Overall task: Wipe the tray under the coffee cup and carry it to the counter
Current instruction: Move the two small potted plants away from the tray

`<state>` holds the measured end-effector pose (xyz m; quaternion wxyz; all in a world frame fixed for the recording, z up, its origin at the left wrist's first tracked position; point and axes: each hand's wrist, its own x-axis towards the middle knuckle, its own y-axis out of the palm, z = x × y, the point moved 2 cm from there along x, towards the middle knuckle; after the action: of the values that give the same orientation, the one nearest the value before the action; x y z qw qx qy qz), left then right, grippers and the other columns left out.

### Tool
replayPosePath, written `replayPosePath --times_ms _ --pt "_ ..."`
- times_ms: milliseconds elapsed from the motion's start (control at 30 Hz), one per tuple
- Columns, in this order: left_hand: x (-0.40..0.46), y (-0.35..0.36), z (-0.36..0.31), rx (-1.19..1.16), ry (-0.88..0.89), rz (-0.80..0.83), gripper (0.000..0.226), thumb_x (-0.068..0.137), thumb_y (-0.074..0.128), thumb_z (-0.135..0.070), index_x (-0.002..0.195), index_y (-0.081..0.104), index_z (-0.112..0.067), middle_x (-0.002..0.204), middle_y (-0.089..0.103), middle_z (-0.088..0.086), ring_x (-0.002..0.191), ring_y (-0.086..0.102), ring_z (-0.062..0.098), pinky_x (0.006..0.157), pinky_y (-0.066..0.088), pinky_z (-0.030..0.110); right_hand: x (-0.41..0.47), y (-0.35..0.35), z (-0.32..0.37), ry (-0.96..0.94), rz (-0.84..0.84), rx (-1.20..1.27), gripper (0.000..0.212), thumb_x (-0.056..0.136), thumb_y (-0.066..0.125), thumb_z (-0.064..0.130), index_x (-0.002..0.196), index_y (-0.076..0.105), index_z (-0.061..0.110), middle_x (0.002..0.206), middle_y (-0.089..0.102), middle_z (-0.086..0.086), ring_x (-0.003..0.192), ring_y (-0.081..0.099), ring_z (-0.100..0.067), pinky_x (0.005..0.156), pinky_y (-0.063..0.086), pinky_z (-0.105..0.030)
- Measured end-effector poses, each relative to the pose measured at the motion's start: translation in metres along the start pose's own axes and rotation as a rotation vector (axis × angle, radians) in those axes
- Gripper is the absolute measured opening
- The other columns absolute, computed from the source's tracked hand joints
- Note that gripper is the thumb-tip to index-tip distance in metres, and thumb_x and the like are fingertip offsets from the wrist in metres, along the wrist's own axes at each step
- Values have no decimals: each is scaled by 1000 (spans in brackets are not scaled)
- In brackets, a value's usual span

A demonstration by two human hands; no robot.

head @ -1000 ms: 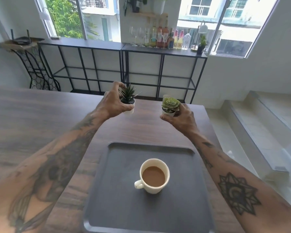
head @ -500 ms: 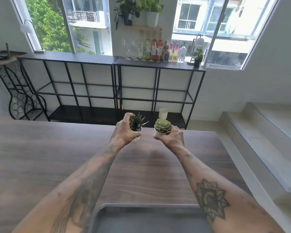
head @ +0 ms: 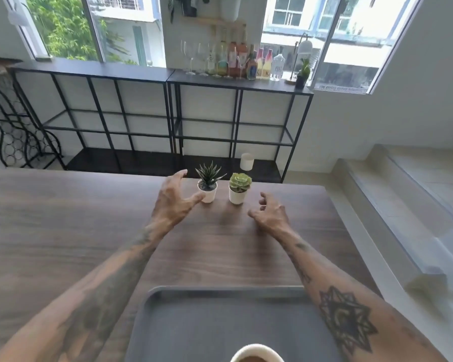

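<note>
Both pots now set down on table (head: 63,231), released since 0.5 s ago. L hand (head: 171,202) open beside spiky plant (head: 208,184); R hand (head: 271,214) open, empty, near rosette plant (head: 239,188). Tray (head: 194,322) w/ coffee cup (head: 256,353) sits nearer camera than plants.

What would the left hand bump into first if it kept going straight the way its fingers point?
Probably the spiky plant: the left hand is open, fingers aimed toward the table's far edge, thumb nearly at its white pot. Depth is hard to judge, so the fingers might pass just beside it.
</note>
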<state>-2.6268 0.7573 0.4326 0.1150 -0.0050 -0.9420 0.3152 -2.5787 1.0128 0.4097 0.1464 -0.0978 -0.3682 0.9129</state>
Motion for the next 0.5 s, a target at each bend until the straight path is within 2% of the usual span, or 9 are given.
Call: replayPosePath --times_ms 33,100,167,233,300,367,400,500 --pt "-19 -10 0 36 32 -9 63 79 78 -34 134 55 -13 132 57 12 120 58 28 98 51 44 -16 -12 -8 -23 -7 -44 64 83 71 27 141 49 9 133 60 -12 117 60 -25 104 47 -38" --pt "-65 -26 -1 71 57 16 33 86 72 -25 117 68 -14 120 65 7 102 67 23 88 57 34 -50 -35 -24 -114 -18 -140 49 87 67 24 133 58 8 130 61 -13 112 62 -25 99 50 -36" --pt "-113 -36 -3 85 68 48 22 87 70 -21 109 72 -19 113 68 2 91 70 19 83 58 33 -87 -56 -38 -230 -42 -216 40 89 67 22 126 63 7 124 63 -14 110 62 -27 95 49 -34" --pt "-161 -40 -5 127 115 68 20 87 69 -19 106 73 -20 108 68 -1 89 67 17 83 56 32 -127 -70 -52 -324 -58 -249 36 89 67 20 122 65 5 121 63 -15 110 62 -28 92 44 -27" --pt "-205 -40 -6 151 184 78 20 85 67 -19 104 73 -15 105 69 0 92 66 16 89 51 24 -166 -77 -65 -387 -57 -274 33 89 68 18 119 66 4 120 63 -16 110 62 -29 93 42 -25" --pt "-243 -39 -5 176 189 89 26 83 63 -20 106 73 -11 109 68 4 102 64 18 98 39 11 -201 -77 -79 -424 -50 -293 33 88 68 18 117 67 2 120 63 -15 110 63 -31 97 46 -31" --pt "-261 -39 -4 199 161 96 30 83 61 -23 108 72 -10 115 67 6 109 62 19 100 35 9 -218 -75 -86 -436 -49 -297 34 88 68 20 116 67 1 120 63 -15 111 63 -31 99 49 -34" --pt "-306 -38 2 278 70 131 42 84 56 -31 118 68 -9 131 59 11 123 56 26 106 37 26 -261 -64 -105 -447 -37 -340 39 87 68 24 119 66 3 129 61 -16 119 60 -32 104 46 -38"
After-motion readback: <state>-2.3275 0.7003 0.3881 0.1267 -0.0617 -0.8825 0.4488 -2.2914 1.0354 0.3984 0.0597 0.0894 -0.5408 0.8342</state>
